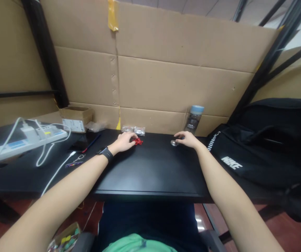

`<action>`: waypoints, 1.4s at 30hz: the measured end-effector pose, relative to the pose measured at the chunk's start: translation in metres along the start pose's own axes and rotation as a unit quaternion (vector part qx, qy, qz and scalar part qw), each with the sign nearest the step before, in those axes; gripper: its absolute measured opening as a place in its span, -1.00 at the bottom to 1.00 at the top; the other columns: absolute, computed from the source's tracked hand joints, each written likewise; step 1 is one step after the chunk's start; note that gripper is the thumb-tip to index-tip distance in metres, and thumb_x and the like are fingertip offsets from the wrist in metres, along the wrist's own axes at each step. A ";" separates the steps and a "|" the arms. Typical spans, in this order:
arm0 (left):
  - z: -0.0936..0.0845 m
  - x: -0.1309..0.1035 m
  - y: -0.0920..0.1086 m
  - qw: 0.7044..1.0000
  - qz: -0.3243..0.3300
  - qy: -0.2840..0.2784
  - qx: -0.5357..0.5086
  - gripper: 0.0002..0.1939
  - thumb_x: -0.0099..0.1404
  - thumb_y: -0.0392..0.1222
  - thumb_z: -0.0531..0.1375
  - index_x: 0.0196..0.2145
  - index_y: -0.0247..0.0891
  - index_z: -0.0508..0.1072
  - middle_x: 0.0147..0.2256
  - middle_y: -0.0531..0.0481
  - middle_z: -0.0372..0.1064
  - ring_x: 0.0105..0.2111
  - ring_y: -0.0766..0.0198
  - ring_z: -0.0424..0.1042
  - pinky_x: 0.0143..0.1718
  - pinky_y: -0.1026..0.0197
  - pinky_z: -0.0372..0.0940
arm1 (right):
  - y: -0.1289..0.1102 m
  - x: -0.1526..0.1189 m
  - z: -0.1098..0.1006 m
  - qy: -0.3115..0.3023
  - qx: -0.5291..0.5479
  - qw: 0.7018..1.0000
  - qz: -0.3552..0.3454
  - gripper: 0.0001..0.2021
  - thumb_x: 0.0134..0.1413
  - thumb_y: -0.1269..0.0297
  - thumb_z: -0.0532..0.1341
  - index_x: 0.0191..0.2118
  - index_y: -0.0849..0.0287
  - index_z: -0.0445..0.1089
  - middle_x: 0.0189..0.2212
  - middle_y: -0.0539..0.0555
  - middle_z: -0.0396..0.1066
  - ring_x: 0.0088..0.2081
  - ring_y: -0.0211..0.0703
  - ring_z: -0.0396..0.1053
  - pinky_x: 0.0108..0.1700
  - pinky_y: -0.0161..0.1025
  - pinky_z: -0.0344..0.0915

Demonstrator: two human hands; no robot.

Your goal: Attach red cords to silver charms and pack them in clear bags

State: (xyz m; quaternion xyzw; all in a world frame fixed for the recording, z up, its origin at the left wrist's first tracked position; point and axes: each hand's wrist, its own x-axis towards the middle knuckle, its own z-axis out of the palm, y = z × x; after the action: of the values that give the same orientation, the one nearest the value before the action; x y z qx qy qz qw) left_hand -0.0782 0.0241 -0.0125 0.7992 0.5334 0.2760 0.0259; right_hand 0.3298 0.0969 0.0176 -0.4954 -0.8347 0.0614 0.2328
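Green shirt cloth (140, 244) fills my near edge. Left hand (126, 141): fingers half-curled at the small red knotted cord (139, 141) on the black tabletop (150, 171), grip unclear; looks light, soft, I'd pinch mid-bundle. Right hand (188, 139): fingers bent at the shiny round silver disc (173, 143), hold unclear; probably hard, slippery, rim-gripped best.

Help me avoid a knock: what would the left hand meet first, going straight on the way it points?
The red cord bundle, right at the fingertips of the left hand; they may already touch it. The silvery packet lies farther back, probably just off that line, though depth is unclear.
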 end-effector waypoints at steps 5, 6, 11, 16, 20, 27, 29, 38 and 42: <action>0.004 -0.002 0.001 1.000 0.001 0.008 0.026 -0.54 0.28 -0.28 0.15 0.13 -0.12 0.38 0.06 -0.10 0.48 0.11 0.01 0.42 0.13 -0.03 0.26 | -0.004 0.001 0.003 -0.029 0.012 0.999 0.009 -0.62 0.01 0.18 0.43 -0.01 0.09 0.61 -0.12 0.14 0.64 -0.04 0.06 0.56 0.04 -0.14 0.43; 0.005 -0.003 0.001 1.000 0.000 0.003 0.030 -0.51 0.27 -0.30 0.14 0.16 -0.12 0.35 0.07 -0.11 0.47 0.12 0.01 0.41 0.13 -0.04 0.26 | -0.005 0.002 0.004 -0.035 0.015 0.999 0.005 -0.60 0.00 0.17 0.44 0.00 0.09 0.61 -0.11 0.14 0.63 -0.03 0.07 0.56 0.04 -0.14 0.43; 0.005 -0.004 0.002 0.998 0.000 -0.031 0.047 -0.46 0.24 -0.31 0.15 0.17 -0.09 0.32 0.18 -0.10 0.39 0.20 -0.02 0.34 0.16 -0.09 0.23 | -0.003 0.000 0.008 -0.041 0.012 0.999 0.010 -0.55 -0.01 0.14 0.44 0.04 0.07 0.60 -0.10 0.13 0.64 -0.02 0.08 0.56 0.01 -0.15 0.44; 0.005 -0.005 0.005 0.995 -0.008 -0.060 0.078 -0.52 0.26 -0.24 0.17 0.14 -0.07 0.37 0.21 -0.11 0.35 0.23 -0.11 0.28 0.13 -0.17 0.24 | 0.001 0.002 0.009 -0.049 0.006 0.999 0.010 -0.67 -0.02 0.15 0.44 -0.10 0.13 0.67 -0.19 0.14 0.66 -0.13 0.06 0.59 -0.05 -0.18 0.43; 0.005 -0.005 0.006 0.995 -0.009 -0.057 0.082 -0.54 0.28 -0.21 0.17 0.13 -0.06 0.39 0.19 -0.11 0.38 0.21 -0.10 0.30 0.13 -0.14 0.25 | 0.001 0.001 0.012 -0.036 0.014 0.999 0.028 -0.59 -0.09 0.17 0.47 -0.06 0.15 0.66 -0.19 0.15 0.66 -0.15 0.06 0.60 -0.06 -0.19 0.44; 0.008 -0.003 -0.001 0.991 -0.056 -0.075 0.091 -0.41 0.34 -0.02 0.15 0.30 -0.11 0.25 0.32 -0.21 0.24 0.30 -0.13 0.23 0.23 -0.23 0.16 | 0.007 0.001 0.015 -0.071 0.046 0.996 0.007 -0.69 -0.11 0.19 0.45 -0.15 0.05 0.68 -0.27 0.02 0.67 -0.19 -0.02 0.58 -0.10 -0.24 0.43; 0.008 -0.003 -0.004 0.985 -0.100 -0.090 0.107 -0.30 0.36 0.13 0.12 0.38 -0.11 0.15 0.39 -0.27 0.10 0.35 -0.24 0.13 0.25 -0.38 0.08 | 0.010 0.002 0.016 -0.066 0.051 0.996 0.010 -0.68 -0.10 0.19 0.45 -0.15 0.08 0.67 -0.26 0.04 0.66 -0.19 -0.02 0.58 -0.11 -0.24 0.43; 0.008 -0.003 -0.024 0.962 -0.169 -0.178 0.121 -0.20 0.32 0.45 -0.02 0.39 0.08 0.23 0.46 -0.13 -0.10 0.41 -0.51 -0.16 0.25 -0.55 -0.08 | 0.014 0.003 0.023 -0.053 0.073 0.996 0.018 -0.72 -0.01 0.15 0.42 -0.16 0.14 0.65 -0.23 0.09 0.66 -0.15 -0.01 0.59 -0.08 -0.24 0.45; 0.006 -0.002 -0.029 0.971 -0.136 -0.172 0.098 -0.17 0.28 0.43 0.05 0.36 -0.03 0.29 0.42 -0.24 0.02 0.39 -0.40 0.02 0.26 -0.37 0.05 | 0.017 0.005 0.025 -0.044 0.075 0.996 0.032 -0.63 -0.05 0.20 0.45 -0.07 0.18 0.62 -0.17 0.12 0.65 -0.13 -0.02 0.59 -0.07 -0.25 0.46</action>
State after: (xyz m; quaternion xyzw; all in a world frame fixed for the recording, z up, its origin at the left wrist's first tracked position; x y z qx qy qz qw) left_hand -0.1003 0.0368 -0.0284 0.7530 0.6493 0.0750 0.0762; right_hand 0.3301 0.1124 -0.0087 -0.5000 -0.8206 0.1536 0.2301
